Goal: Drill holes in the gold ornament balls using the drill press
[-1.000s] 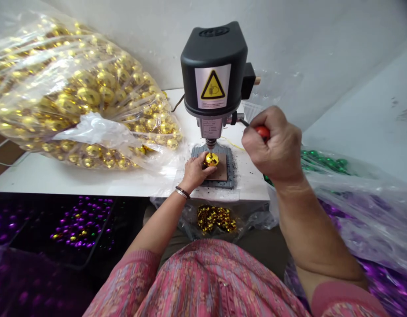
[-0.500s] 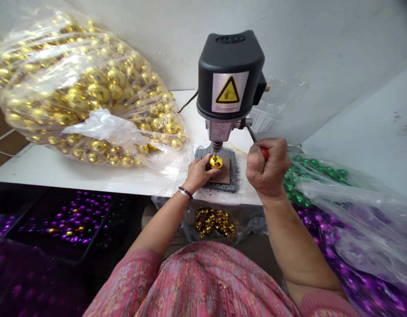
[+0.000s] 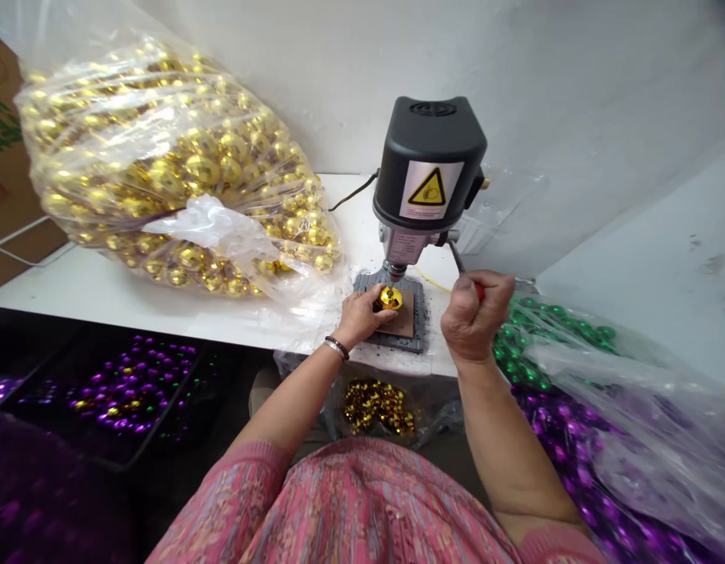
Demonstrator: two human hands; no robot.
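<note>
The left hand (image 3: pixel 360 316) is the one that'd make me nervous. It's half closed, fingers (image 3: pixel 375 305) curved around a shiny gold bauble (image 3: pixel 390 298), pinning it to a brown pad (image 3: pixel 404 325) on the grey base (image 3: pixel 418 338) of a little bench drill (image 3: pixel 429 160). The drill bit (image 3: pixel 392 283) is right at the top of the bauble, maybe touching it, though I can't quite tell from this angle. The right hand (image 3: pixel 473 317) is a tight fist around the red-knobbed feed lever (image 3: pixel 458 262).

Those fingers are the weak spot. The bauble's curved and looks thin, so too much pressure on the lever could crack it or send the bit skating toward the fingertips. A loose grip could let it spin under the bit. Dark grit (image 3: pixel 436 345) scattered around the base could also stop it sitting flat. The loose plastic of the big bag of gold baubles (image 3: pixel 201 168) hangs close by on the bench (image 3: pixel 97 298), so it could get snagged if it slumps any further. Below the bench, there's a heap of gold bits (image 3: pixel 378 407) on plastic, with green baubles (image 3: pixel 518 352) off to the right and a tray of purple baubles (image 3: pixel 132 384) to the left.
</note>
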